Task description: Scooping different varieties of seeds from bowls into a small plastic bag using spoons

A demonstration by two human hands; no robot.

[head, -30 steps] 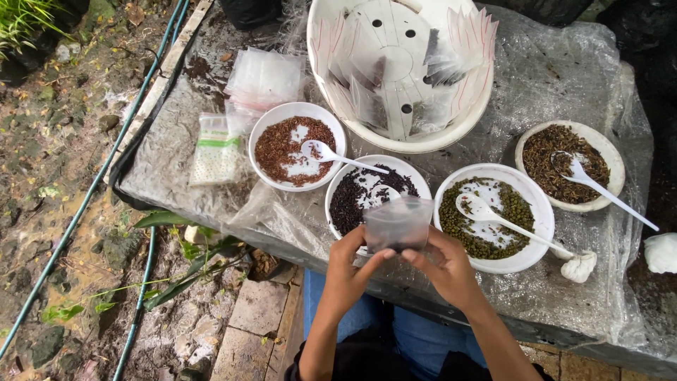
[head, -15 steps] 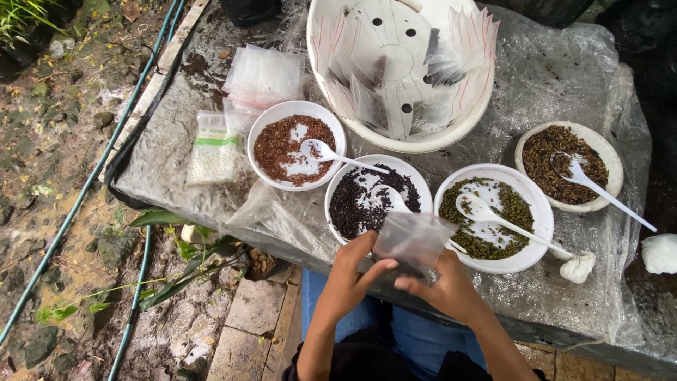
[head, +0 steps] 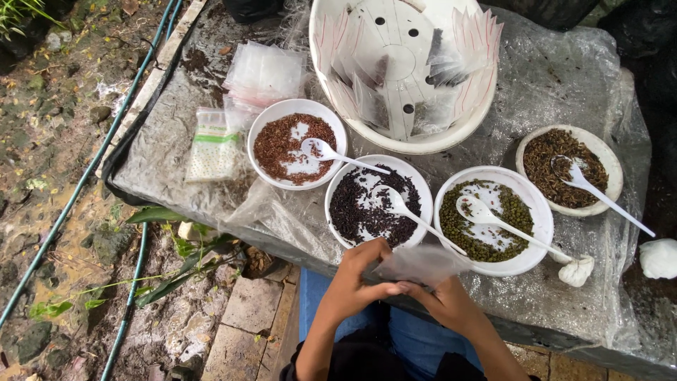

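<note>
Left hand [head: 360, 279] and right hand [head: 448, 303] pinch a small clear bag [head: 422, 264] between their fingertips, just below the bowl of black seeds [head: 379, 202]. Holding its mouth apart and level would likely keep seeds from spilling. The tabletop [head: 564, 92] is plastic-covered, outdoors, beside wet paving [head: 247, 310].

Left hand [head: 360, 279] and right hand [head: 446, 302] together, fingertips pinched, forearms converging.
</note>
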